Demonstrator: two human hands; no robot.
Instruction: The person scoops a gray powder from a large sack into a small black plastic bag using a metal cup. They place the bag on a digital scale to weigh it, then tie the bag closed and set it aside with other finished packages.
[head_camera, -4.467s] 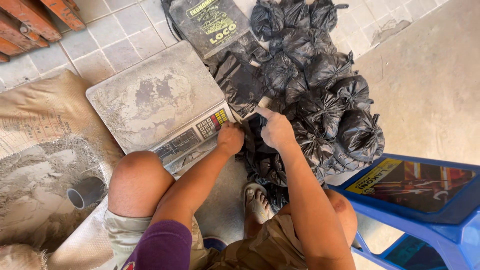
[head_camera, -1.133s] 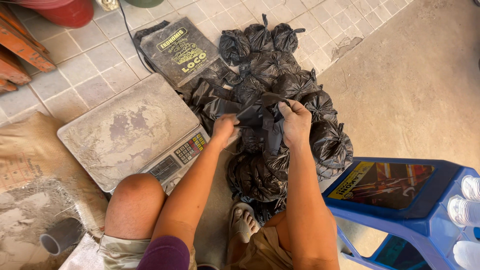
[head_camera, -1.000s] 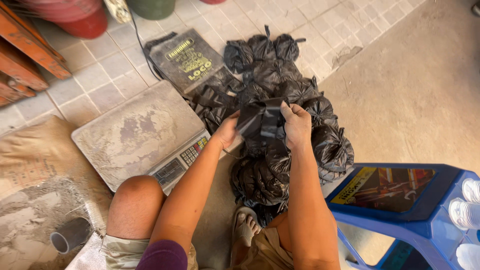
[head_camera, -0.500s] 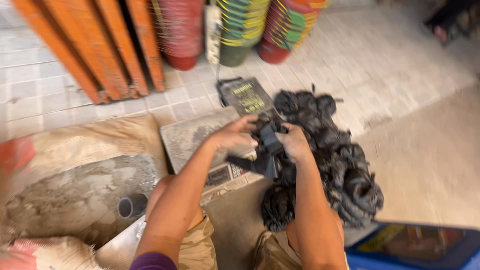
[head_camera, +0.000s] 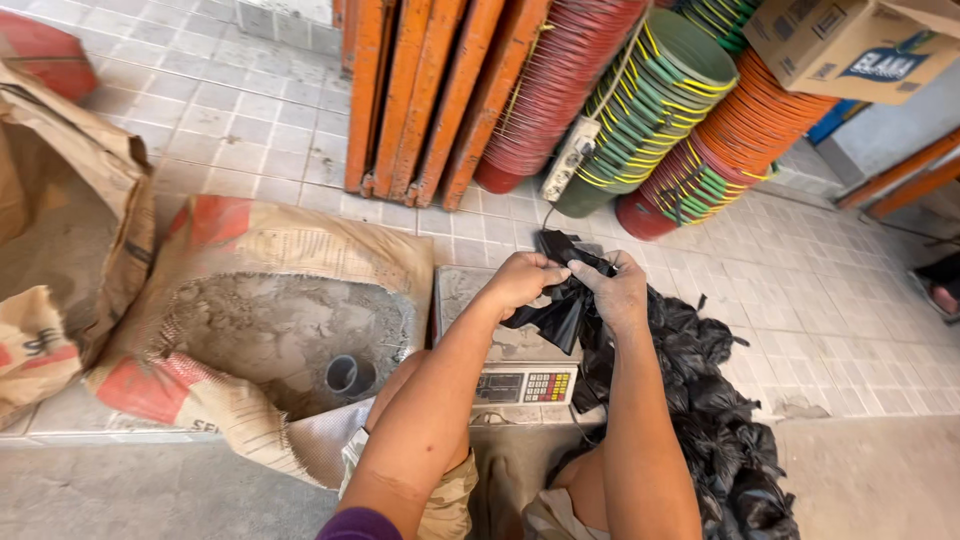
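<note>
1. My left hand (head_camera: 520, 282) and right hand (head_camera: 615, 290) both pinch a crumpled, thin black plastic bag (head_camera: 562, 308), fingers clenched on its upper edge.
2. It hangs above a dusty grey digital weighing scale (head_camera: 505, 350) on the tiled floor (head_camera: 250, 120).
3. I judge it light, limp and slippery, best gripped at the mouth.
4. A heap of knotted black filled bags (head_camera: 720, 410) lies to the right; an open brown paper sack of grey powder (head_camera: 270, 330) lies to the left.

Crumpled black plastic bag (head_camera: 560, 305), limp, raised above the scale, pinched at its top edge.
</note>
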